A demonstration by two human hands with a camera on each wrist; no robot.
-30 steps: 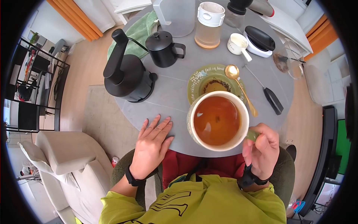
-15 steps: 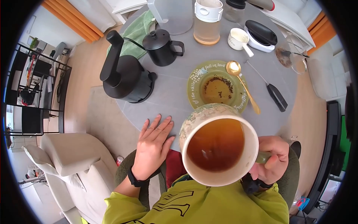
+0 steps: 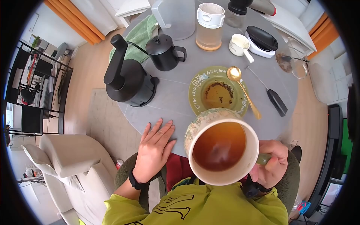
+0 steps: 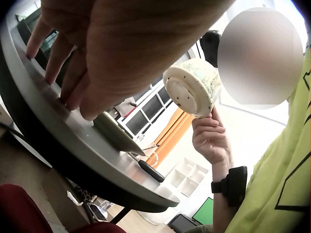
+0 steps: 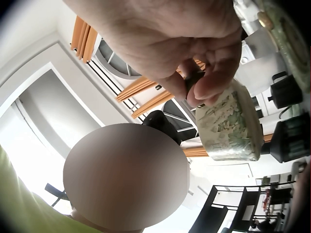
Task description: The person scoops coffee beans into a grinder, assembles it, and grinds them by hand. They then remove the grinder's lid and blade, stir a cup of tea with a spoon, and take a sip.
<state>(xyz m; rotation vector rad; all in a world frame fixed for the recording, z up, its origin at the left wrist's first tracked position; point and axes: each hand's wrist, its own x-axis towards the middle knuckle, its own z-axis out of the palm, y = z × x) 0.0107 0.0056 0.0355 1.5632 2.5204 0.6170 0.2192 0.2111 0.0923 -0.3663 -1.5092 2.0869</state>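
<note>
A large cup [image 3: 221, 150] of amber tea is raised off the table and tilted toward the person's body. My right hand [image 3: 273, 161] grips its green handle [image 3: 264, 159] with curled fingers. Green floral patterning covers the cup's outside [image 5: 228, 124] in the right wrist view; its base [image 4: 183, 96] shows in the left wrist view, close to the face. My left hand [image 3: 153, 152] rests palm down on the table edge, fingers straight. Beyond the cup sits a green saucer [image 3: 195, 99] with lettering, holding a little liquid and dark bits. A gold spoon [image 3: 244, 90] lies across its right rim.
On the grey table [image 3: 172, 93] stand a black hand grinder [image 3: 131, 82], a black lidded pot [image 3: 163, 54], a white-topped glass jar [image 3: 210, 32] and a small white cup [image 3: 239, 45]. A milk frother [image 3: 276, 102] lies at right. A green towel [image 3: 138, 41] lies back left.
My right hand has lifted the cup from near the saucer toward the body and tilted it. In the last half second it has shifted only slightly. The left hand keeps its place.
</note>
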